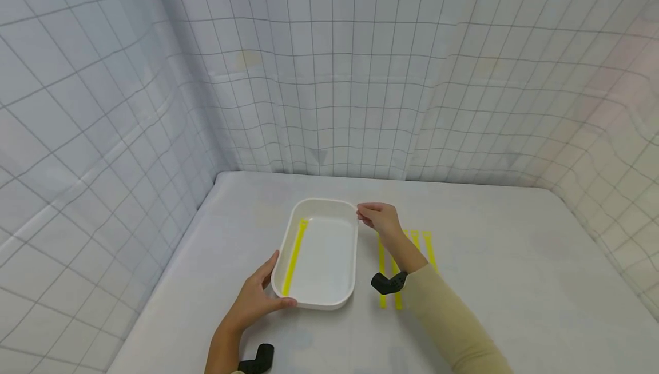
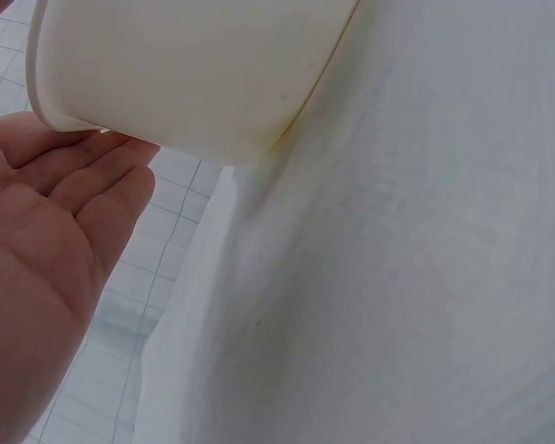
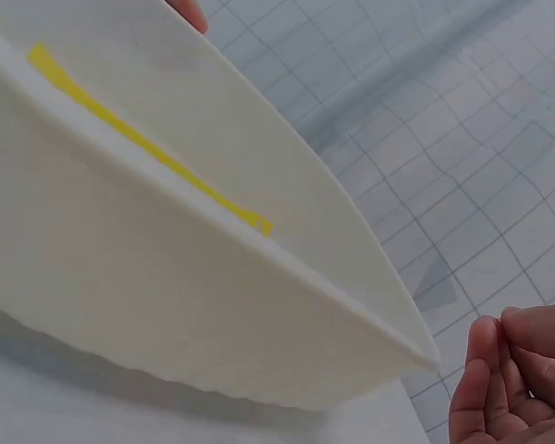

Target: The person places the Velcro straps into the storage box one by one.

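A white rectangular tray (image 1: 329, 259) with rounded corners stands on the white-covered table. Along its left inner side lies one flat yellow strip (image 1: 294, 259) with a small loop at the far end. My left hand (image 1: 254, 299) grips the tray's near left corner, thumb at the near rim and fingers along the left wall. In the left wrist view those fingers (image 2: 116, 176) lie under the rim. Beside the far right corner is my right hand (image 1: 380, 219). The right wrist view shows its fingers (image 3: 481, 370) curled, thumb and index tips together, with nothing visible between them.
Several more yellow strips (image 1: 382, 259) lie side by side to the right of the tray, partly hidden under my right forearm. Grid-patterned white curtains (image 1: 319, 76) enclose the table at the back and sides. Each wrist wears a black device (image 1: 388, 283).
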The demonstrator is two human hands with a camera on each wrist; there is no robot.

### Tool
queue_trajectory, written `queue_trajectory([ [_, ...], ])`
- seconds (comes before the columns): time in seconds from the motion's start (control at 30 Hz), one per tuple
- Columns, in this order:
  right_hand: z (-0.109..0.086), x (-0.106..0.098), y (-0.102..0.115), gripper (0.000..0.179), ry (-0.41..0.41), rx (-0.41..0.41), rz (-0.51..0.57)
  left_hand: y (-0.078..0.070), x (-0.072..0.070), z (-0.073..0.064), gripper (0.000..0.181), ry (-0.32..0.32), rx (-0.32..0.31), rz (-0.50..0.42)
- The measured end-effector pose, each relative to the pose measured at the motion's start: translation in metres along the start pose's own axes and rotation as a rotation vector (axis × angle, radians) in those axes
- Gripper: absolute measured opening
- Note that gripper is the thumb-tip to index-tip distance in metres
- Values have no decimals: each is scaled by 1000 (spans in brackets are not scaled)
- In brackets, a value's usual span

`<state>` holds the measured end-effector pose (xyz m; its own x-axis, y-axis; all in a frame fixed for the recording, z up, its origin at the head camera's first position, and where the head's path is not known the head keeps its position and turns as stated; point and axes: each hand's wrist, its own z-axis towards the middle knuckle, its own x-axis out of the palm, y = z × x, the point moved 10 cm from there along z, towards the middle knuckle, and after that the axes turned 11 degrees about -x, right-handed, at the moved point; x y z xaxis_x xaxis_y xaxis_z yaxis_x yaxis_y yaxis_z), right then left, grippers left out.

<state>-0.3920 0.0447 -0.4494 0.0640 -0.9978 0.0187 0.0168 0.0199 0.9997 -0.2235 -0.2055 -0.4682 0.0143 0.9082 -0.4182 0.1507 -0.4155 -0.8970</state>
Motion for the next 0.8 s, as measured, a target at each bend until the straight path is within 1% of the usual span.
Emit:
queue_trajectory([
  [0.1,2,-7,-4,26,-3,1,-9,-9,-1,-5,108,-3,-4,1],
  [0.23,5,-18,-10,27,-21,0,-17,-26,-3,-14,106,-3,13,-3],
  [0.3,7,-24,-14,27,-39,-3,-25,-31,-3,-16,105,-3,19,3],
  [0.47,8,-39,-21,25,-92,1,-94,-33,-3,-17,105,-7,6,16],
  [0.63,9,-48,-25,24,-108,11,-146,-34,-3,-17,105,-12,3,22],
  [0.73,9,-52,-28,23,-125,28,-174,-32,-3,-16,105,-12,4,28],
  [0.8,8,-53,-31,24,-136,38,-188,-28,-3,-13,105,-14,6,26],
])
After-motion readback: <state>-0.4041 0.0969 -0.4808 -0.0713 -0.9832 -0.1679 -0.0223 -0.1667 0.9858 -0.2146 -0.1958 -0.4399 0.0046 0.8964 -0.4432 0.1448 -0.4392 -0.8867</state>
